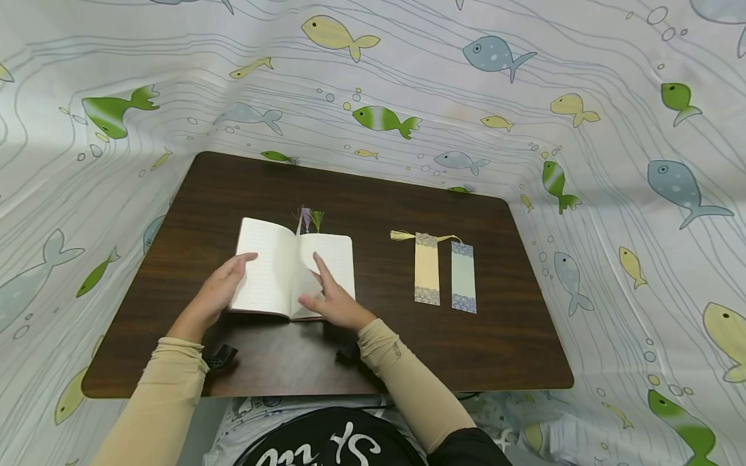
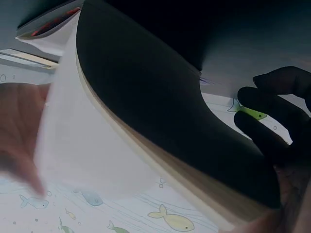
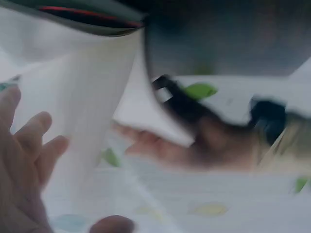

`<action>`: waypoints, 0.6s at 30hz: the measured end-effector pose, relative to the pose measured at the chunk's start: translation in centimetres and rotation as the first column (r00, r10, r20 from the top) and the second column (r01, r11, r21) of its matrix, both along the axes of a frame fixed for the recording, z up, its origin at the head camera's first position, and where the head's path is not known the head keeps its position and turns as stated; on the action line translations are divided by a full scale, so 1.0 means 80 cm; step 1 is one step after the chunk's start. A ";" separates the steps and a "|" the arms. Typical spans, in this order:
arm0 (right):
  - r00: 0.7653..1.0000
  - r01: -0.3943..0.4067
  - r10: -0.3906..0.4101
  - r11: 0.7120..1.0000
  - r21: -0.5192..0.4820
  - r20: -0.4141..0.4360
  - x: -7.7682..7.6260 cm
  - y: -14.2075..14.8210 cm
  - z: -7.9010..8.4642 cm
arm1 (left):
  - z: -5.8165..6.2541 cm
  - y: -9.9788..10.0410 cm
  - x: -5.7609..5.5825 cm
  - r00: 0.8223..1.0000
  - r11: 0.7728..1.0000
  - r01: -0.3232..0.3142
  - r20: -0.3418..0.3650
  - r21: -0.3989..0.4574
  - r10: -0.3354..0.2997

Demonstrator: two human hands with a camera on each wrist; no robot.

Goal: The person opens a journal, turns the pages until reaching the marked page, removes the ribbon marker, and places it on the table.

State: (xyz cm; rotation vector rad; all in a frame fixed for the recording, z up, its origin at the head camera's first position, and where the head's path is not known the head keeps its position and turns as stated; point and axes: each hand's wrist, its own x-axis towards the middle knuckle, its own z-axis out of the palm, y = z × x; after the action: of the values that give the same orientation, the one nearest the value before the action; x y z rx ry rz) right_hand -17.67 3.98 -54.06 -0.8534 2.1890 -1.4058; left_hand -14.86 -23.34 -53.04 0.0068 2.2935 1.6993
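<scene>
Evidently, left of the yellow bookmark (image 1: pixel 427 272), we saw the left hand (image 1: pixel 218 288) pinching the open notebook (image 1: pixel 262 275) by its edge and the right hand (image 1: pixel 337 301), nearer that bookmark, spread over the pages (image 1: pixel 335 251), where we judged a light sweep and steady left grip would prevent creases.

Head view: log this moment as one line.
left grip: holds open notebook by left edge | right grip: beside lifted page | yellow bookmark, pale green bookmark: on table, right of notebook
</scene>
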 end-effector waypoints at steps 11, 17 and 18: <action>0.915 -0.070 0.213 0.920 0.386 -0.342 -0.004 -0.001 -0.017 | -0.002 -0.001 -0.005 0.999 0.999 -0.001 0.041 -0.050 0.003; 0.934 0.121 0.121 0.779 0.616 -0.337 -0.026 0.049 -0.022 | -0.006 -0.004 -0.006 1.000 1.000 -0.023 -0.004 0.008 0.023; 0.940 0.134 0.106 0.757 0.639 -0.323 -0.028 0.055 -0.021 | -0.006 -0.004 -0.007 1.000 0.999 -0.026 -0.011 0.025 0.027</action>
State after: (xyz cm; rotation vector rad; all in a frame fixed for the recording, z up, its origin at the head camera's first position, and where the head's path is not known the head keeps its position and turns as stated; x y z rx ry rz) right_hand -19.87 8.41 -55.74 -0.8392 2.6790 -0.4006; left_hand -15.44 -23.65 -53.56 -0.0090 2.2908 1.7447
